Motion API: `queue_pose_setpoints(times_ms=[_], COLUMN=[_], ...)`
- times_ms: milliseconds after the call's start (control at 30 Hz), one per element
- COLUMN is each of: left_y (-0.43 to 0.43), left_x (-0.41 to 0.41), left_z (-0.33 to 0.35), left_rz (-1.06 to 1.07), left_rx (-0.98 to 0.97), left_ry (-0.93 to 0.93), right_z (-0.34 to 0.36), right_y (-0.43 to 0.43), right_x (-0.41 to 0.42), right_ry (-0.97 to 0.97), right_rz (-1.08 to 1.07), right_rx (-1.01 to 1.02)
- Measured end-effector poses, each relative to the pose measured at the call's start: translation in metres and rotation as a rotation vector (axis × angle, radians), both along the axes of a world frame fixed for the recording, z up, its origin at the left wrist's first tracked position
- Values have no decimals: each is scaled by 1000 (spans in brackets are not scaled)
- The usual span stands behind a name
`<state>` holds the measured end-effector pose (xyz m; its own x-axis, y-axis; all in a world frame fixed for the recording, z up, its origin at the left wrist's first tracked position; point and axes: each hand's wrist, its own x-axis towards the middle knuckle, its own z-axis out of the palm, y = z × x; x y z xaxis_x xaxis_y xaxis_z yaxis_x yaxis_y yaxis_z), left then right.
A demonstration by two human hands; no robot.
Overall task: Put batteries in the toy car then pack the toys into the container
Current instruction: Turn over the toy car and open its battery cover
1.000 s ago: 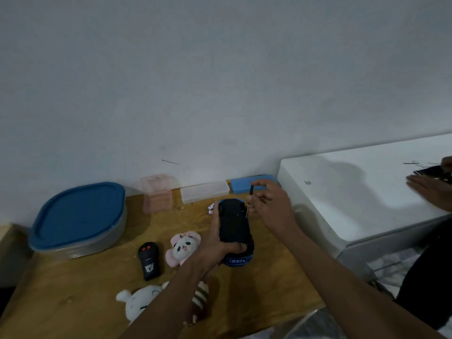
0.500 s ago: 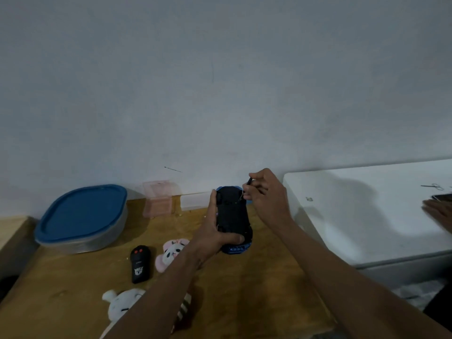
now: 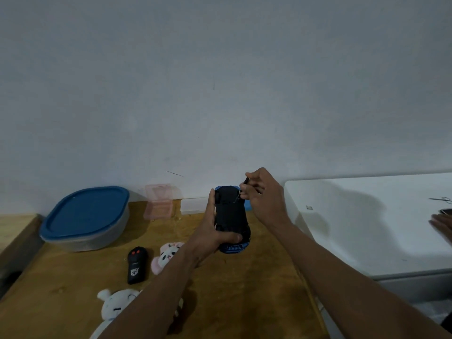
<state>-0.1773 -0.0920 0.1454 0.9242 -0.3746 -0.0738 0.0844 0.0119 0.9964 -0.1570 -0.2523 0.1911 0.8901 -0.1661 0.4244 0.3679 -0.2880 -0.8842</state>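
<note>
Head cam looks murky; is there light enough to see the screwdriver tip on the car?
Head view: dim, soft all over; the car reads as flat black; the thin screwdriver in the right hand barely shows, its tip lost against the car; a broad soft shadow falls on the white top.

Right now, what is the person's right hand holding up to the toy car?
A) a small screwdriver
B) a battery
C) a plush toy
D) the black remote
A: the right hand pinches a small screwdriver, its tip pointed at the upturned underside of the toy car, which the left hand grips.
</note>
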Motion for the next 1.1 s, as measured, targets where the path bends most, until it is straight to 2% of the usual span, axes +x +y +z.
queue_pose_setpoints(times_ms=[367, 533, 1100], left_y=[0, 1, 1], left_x=[-1, -2, -3], left_z=[-2, -6, -13], left_rz=[-16, -21, -43], left_rx=[-14, -20, 8], left_ry=[26, 53, 25], right_z=[-3, -4, -1], right_y=[-1, -2, -1], right_x=[-1, 0, -5], right_ry=[2, -58, -84], right_rz=[-13, -40, -72], right_rx=[-58, -149, -160])
